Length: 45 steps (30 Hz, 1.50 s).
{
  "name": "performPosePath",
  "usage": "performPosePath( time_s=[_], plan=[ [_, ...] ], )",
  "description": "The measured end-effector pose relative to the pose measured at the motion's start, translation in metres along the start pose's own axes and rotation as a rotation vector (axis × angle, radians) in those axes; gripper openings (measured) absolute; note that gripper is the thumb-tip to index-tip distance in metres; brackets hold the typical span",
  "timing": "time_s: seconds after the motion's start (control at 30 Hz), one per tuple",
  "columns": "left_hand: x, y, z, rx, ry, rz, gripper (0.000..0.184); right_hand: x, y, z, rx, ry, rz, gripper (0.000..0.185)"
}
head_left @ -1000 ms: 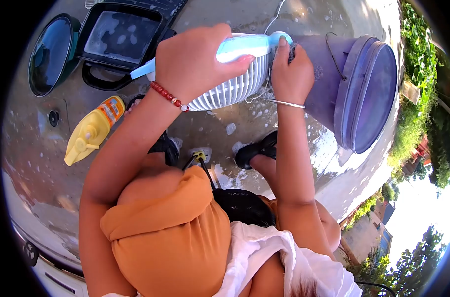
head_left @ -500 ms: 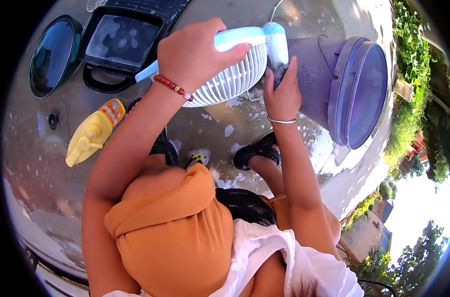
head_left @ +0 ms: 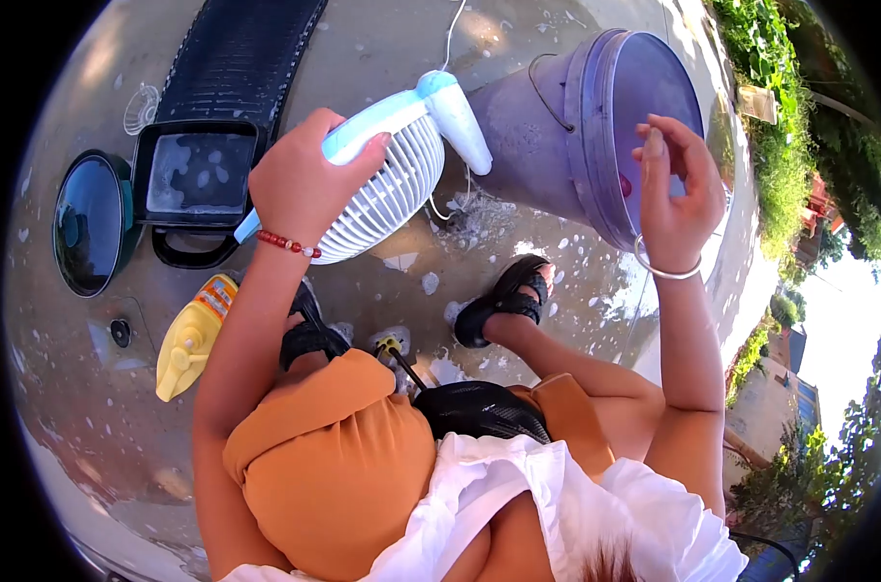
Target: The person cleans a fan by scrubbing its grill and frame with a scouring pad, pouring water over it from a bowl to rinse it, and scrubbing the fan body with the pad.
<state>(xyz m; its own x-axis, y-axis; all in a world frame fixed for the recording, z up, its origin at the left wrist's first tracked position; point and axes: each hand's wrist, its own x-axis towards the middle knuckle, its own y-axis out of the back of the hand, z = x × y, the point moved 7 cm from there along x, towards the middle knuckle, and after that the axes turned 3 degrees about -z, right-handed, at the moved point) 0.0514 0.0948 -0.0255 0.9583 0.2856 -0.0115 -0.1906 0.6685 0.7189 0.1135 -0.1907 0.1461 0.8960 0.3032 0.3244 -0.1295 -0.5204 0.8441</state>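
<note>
My left hand (head_left: 303,175) is closed around the light blue frame of what looks like a small fan (head_left: 387,184) with a white slatted grille. The thumb presses the frame's edge, and a white cord runs from its far end. My right hand (head_left: 686,199) is over the mouth of a purple bucket (head_left: 528,121), fingers loosely curled and apart, with nothing visible in them. A small red spot shows by the bucket's rim, too small to name.
At the left stand a black pan (head_left: 200,179) with sudsy water, a dark green basin (head_left: 91,223), a yellow bottle (head_left: 193,339) and a black ribbed board (head_left: 232,68). A small clear bowl (head_left: 141,109) lies nearby. Suds dot the wet concrete (head_left: 392,296).
My right hand has left the fan's light blue end, where it pressed a dark scrubber, and moved right to the bucket. The scrubber no longer shows. My left hand keeps its grip.
</note>
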Motion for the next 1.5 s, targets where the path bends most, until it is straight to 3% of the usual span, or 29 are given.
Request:
performPosePath(
  time_s=[0.07, 0.13, 0.2, 0.23, 0.3, 0.47, 0.53, 0.67, 0.73, 0.8, 0.9, 1.0, 1.07, 1.13, 1.17, 1.27, 1.5],
  plan=[
    [-0.002, 0.002, 0.006, -0.007, -0.009, -0.012, 0.045, 0.029, 0.014, 0.076, 0.026, -0.219, 0.049, 0.027],
    [-0.005, -0.002, 0.004, 0.016, 0.001, -0.017, 0.044, 0.038, -0.009, 0.168, -0.263, -0.328, -0.189, 0.04],
    [-0.006, -0.002, 0.005, 0.001, -0.047, 0.021, 0.042, 0.021, -0.056, 0.237, -0.315, -0.519, -0.582, 0.048],
    [-0.005, -0.001, 0.005, 0.014, -0.019, -0.016, 0.041, 0.015, -0.072, 0.243, -0.297, -0.512, -0.578, 0.048],
    [-0.004, -0.001, 0.005, 0.029, 0.01, -0.055, 0.041, -0.01, -0.101, 0.258, -0.084, -0.742, -0.686, 0.049],
    [0.001, 0.002, 0.001, 0.009, 0.062, -0.067, 0.041, -0.01, -0.111, 0.27, -0.244, -0.627, -0.827, 0.046],
    [0.001, 0.002, 0.001, 0.001, 0.069, -0.074, 0.041, 0.002, -0.096, 0.261, -0.585, -0.536, -0.818, 0.039],
    [-0.002, 0.0, 0.001, -0.009, 0.062, -0.067, 0.041, 0.007, -0.089, 0.229, -0.889, -0.571, -0.694, 0.036],
    [-0.003, 0.002, 0.003, -0.047, 0.02, -0.003, 0.043, 0.004, -0.104, 0.234, -0.981, -0.579, -0.841, 0.034],
    [-0.002, 0.001, 0.003, -0.056, 0.036, -0.038, 0.043, 0.0, -0.116, 0.246, -0.949, -0.527, -0.869, 0.036],
    [-0.001, 0.002, 0.0, -0.057, 0.003, -0.01, 0.044, -0.005, -0.12, 0.263, -0.44, -0.581, -0.608, 0.035],
    [0.001, 0.004, 0.005, -0.084, -0.015, -0.057, 0.042, 0.009, -0.099, 0.264, -0.556, -0.422, -0.647, 0.031],
    [0.003, -0.002, 0.001, -0.107, -0.013, -0.112, 0.04, 0.012, -0.07, 0.261, -0.272, -0.603, -0.536, 0.03],
    [-0.002, 0.002, 0.022, 0.149, -0.382, 0.139, 0.036, 0.012, -0.039, 0.255, -0.066, -0.782, -0.463, 0.031],
    [-0.003, -0.007, 0.026, 0.197, -0.359, 0.056, 0.036, 0.014, -0.019, 0.241, 0.017, -0.832, -0.434, 0.031],
    [-0.005, -0.016, 0.058, 0.339, -0.486, 0.071, 0.037, 0.024, 0.034, 0.198, 0.085, -0.92, -0.343, 0.027],
    [-0.014, -0.059, 0.079, 0.417, -0.634, -0.138, 0.047, 0.04, 0.115, 0.143, 0.006, -0.755, -0.327, 0.025]
  ],
)
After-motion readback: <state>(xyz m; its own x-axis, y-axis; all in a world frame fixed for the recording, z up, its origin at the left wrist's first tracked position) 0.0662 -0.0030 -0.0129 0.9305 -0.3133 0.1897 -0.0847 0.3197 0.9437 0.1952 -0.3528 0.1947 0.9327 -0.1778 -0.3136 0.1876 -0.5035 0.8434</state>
